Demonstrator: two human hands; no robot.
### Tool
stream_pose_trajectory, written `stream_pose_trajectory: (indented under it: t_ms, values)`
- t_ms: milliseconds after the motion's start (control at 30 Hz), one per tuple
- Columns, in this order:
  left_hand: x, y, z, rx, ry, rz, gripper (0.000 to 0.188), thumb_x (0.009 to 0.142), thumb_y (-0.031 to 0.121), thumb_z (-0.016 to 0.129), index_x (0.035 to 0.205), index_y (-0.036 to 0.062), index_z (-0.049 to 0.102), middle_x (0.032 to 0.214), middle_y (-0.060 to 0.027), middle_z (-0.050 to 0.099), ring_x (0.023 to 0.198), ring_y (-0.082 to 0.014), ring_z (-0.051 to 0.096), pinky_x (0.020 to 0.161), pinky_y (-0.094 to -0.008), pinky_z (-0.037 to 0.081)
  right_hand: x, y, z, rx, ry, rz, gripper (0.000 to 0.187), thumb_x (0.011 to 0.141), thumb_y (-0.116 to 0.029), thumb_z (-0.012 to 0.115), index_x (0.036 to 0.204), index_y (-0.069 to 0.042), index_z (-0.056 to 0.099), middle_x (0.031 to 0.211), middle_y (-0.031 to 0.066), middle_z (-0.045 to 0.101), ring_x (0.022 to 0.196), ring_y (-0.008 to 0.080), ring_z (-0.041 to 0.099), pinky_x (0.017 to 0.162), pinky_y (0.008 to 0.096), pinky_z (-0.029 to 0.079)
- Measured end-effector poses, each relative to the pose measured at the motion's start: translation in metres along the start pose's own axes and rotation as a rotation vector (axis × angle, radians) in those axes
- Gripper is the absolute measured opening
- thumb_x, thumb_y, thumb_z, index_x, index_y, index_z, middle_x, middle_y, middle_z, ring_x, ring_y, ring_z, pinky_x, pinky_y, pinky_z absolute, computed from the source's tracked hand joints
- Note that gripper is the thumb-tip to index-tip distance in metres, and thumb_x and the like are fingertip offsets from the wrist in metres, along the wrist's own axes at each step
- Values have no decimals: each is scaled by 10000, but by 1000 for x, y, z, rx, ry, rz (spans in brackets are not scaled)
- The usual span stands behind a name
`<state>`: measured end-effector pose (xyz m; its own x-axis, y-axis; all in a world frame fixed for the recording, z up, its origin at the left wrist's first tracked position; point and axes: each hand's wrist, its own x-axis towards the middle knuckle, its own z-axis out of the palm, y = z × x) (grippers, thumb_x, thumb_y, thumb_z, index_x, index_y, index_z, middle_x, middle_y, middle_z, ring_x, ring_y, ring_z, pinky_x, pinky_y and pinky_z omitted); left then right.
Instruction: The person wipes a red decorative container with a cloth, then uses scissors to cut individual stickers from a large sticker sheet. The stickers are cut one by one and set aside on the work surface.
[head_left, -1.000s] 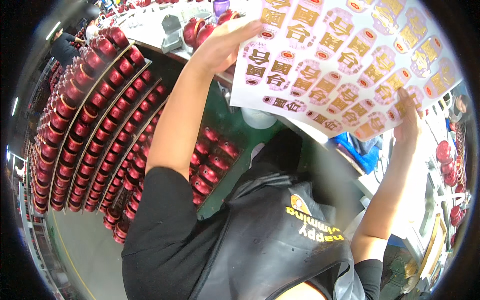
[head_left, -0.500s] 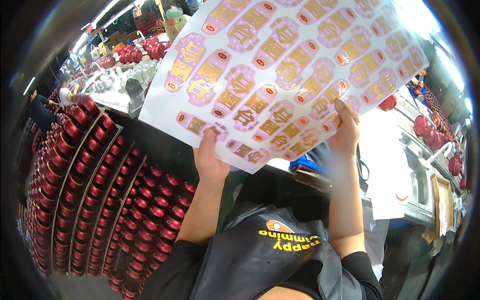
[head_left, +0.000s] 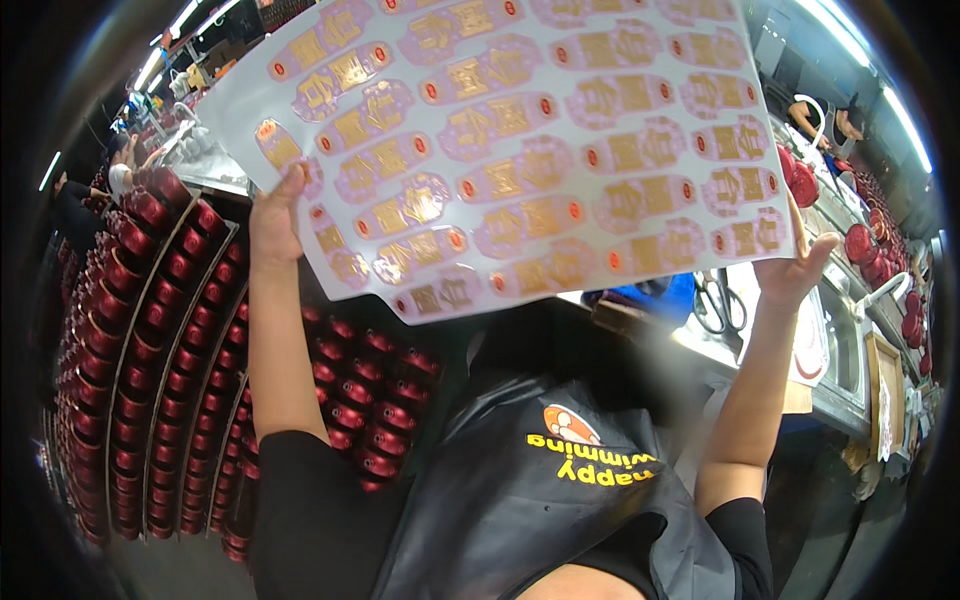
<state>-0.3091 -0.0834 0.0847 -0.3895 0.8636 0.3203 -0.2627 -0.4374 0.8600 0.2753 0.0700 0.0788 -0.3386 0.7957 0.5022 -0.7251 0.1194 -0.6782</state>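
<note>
A large white sheet of decals, printed with rows of pink and gold labels with small red ovals, is held up tilted in front of me. At its left edge, my left hand pinches it, thumb on the printed face. My right hand supports the lower right corner; its thumb sticks out to the side and its fingers are partly hidden behind the edge. Below the sheet, a pair of black-handled scissors lies on the bench beside a blue item, both partly covered.
Racks of shiny dark red rounded pieces stand to my left. On the right are a metal sink with a white tap, more red pieces and a wooden frame. People work at the far left and far right.
The sheet has turned and come lower, its rows now lying flatter across. My left hand has moved left and up, my right hand outward to the right edge. The scissors show more.
</note>
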Motion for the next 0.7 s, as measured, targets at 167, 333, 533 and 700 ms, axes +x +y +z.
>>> stream_pose_trajectory:
  t_ms: [167,333,533,700]
  values:
    - [7,17,-14,122,-14,2,386,851,120,718,1209,68,581,1094,-22,648,975,-151,620,886,-331,497,16,3,-11,-418,-108,267,707,923,-437,593,1364,87,417,1297,177,551,1176,224,552,985,358,438]
    - [-3,27,-25,166,-127,95,388,861,87,697,1227,54,571,1140,-37,636,1043,-176,607,949,-350,469,33,15,6,-527,-26,246,439,881,-63,632,1297,15,519,1201,105,625,1082,187,593,955,340,452]
    - [-38,-17,1,192,41,62,511,862,25,657,1341,48,479,1275,-68,572,1172,-196,548,996,-381,445,-11,35,-14,-590,88,219,311,887,-88,652,1179,9,603,1115,108,661,1039,219,624,882,357,507]
    - [-28,9,10,306,-55,-5,516,841,155,736,1287,10,520,1189,-65,618,1081,-193,588,952,-344,463,-11,15,-8,-802,266,207,305,850,-89,702,1131,18,648,1054,87,688,956,171,646,853,315,497]
